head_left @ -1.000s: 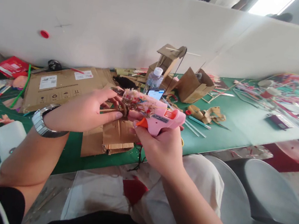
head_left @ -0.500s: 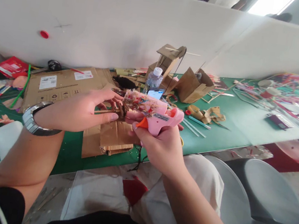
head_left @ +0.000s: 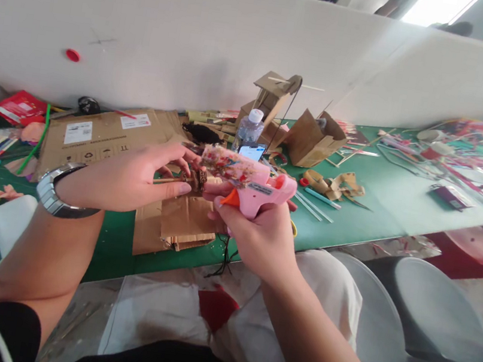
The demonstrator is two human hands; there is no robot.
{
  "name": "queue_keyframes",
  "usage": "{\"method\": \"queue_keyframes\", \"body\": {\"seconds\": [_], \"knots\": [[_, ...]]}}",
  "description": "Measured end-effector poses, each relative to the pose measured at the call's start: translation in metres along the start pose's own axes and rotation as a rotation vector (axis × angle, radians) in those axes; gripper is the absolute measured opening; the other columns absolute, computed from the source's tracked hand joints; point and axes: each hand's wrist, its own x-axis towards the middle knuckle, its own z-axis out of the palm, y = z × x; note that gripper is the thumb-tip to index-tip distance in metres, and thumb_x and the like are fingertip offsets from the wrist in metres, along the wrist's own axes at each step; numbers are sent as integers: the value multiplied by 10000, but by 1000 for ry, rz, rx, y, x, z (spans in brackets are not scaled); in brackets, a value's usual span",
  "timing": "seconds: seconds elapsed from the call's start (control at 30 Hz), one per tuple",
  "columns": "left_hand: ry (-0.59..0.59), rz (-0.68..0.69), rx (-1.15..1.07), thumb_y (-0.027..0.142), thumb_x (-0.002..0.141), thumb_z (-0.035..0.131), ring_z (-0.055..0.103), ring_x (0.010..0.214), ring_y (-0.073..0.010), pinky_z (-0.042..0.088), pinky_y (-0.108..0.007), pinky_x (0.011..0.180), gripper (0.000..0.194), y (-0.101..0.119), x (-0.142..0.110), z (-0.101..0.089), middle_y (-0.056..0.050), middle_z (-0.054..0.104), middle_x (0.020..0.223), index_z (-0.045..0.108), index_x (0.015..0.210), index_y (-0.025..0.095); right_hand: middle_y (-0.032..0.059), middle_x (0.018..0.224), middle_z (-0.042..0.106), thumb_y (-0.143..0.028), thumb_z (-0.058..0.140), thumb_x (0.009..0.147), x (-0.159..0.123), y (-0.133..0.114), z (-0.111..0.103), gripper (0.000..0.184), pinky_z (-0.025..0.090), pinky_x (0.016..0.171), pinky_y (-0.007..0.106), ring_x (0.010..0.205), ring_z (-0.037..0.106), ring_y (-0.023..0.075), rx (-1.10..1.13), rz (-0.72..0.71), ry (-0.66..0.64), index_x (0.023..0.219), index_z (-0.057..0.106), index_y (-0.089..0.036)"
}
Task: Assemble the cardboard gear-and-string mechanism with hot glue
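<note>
Pink hot glue gun point(head_left: 251, 177) is pretty much dead centre, right hand point(head_left: 263, 235) wrapped round its grip. Left hand's point(head_left: 142, 175) at 9 o'clock from it, pinching a thin wooden stick point(head_left: 165, 180). Corrugated cardboard roll point(head_left: 199, 181) is by those fingers, about 8 o'clock from the gun.

The glue gun point(head_left: 249, 176) is pink, its trigger point(head_left: 231, 198) orange.
</note>
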Motion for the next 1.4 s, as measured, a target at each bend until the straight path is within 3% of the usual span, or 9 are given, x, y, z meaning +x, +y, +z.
{"method": "queue_keyframes", "body": {"seconds": [0.1,0.23,0.27,0.5,0.8,0.97,1.07,1.27,1.4], "knots": [[-22,25,-81,447,1046,637,717,1228,-250,607,-415,1084,339,4,2,-2,-48,727,1383,637,1360,319,75,1046,851,-179,740,792,5,-1,-6,244,694,672,338,850,835,261,-37,-50,65,1028,803,-189],[-23,18,-63,477,1031,658,734,1192,-251,617,-408,1070,336,7,3,-2,-53,744,1370,683,1320,309,69,727,796,-168,762,758,13,-1,-9,7,666,614,352,674,793,249,-152,26,28,752,758,-168],[-13,5,-42,498,1025,662,745,1169,-256,623,-413,1059,344,6,4,-2,-57,757,1348,701,1305,302,77,705,788,-184,778,756,15,-1,-8,67,668,611,353,665,792,249,-131,78,-4,707,736,-168],[-29,13,-96,495,1017,681,751,1191,-259,639,-410,1050,354,2,4,-3,-58,752,1371,690,1328,327,115,879,841,-277,878,730,18,-1,6,333,724,721,348,813,847,261,172,199,-50,1014,794,-126],[-71,44,-69,452,1040,657,722,1244,-245,599,-413,1111,321,1,2,-5,-42,721,1408,655,1339,334,97,822,829,-203,829,753,20,0,10,265,725,722,337,815,850,262,137,189,-49,1005,797,-127],[-48,37,21,504,994,702,757,1136,-248,626,-384,1005,347,4,-2,-13,-37,776,1295,692,1290,323,91,780,816,-168,801,756,19,0,11,95,719,697,340,755,837,247,73,226,-86,839,757,-154],[-19,-26,87,568,932,754,769,1099,-261,632,-382,921,435,12,-4,-15,-31,794,1253,685,1287,327,81,789,815,-239,819,778,21,-4,6,178,704,674,324,729,826,233,79,150,-66,925,784,-145],[121,-148,316,730,878,732,783,974,-321,590,-428,801,510,31,-8,1,-37,837,1120,745,1203,336,80,1066,832,-348,837,788,34,-4,-12,296,665,643,328,753,780,201,-46,-71,162,1028,812,-177],[197,-144,451,682,905,713,772,915,-300,554,-399,750,414,36,-5,12,-29,841,1056,769,1119,332,79,1084,840,-331,843,770,39,3,-14,261,653,799,369,856,768,218,-125,-128,94,979,809,-179]]}}
